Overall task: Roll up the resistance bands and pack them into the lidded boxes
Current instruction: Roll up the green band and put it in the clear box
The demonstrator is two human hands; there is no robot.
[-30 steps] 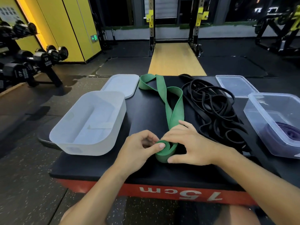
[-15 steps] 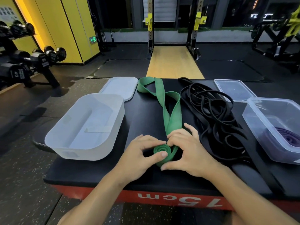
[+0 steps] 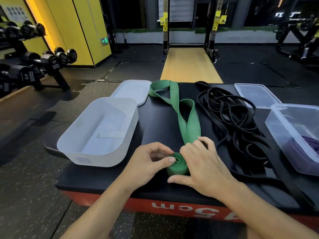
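Two boxes [image 3: 96, 159] [image 3: 276, 128], two lids [image 3: 131, 91] [image 3: 257, 95], two hands [image 3: 146, 163] [image 3: 203, 163], one green band [image 3: 189, 125], one purple band [image 3: 310, 144]

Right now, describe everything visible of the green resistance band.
The green band is a wide, flat strap with a matte, rubbery look. Its near end is wound into a tight coil on the black platform top, spiral face toward the camera. The left hand pinches the coil, thumb on the spiral; the right hand curls over the strap where it feeds in. The unrolled rest runs away, twisted and crossing itself, its far loop beside the white lid, black bands to its right.
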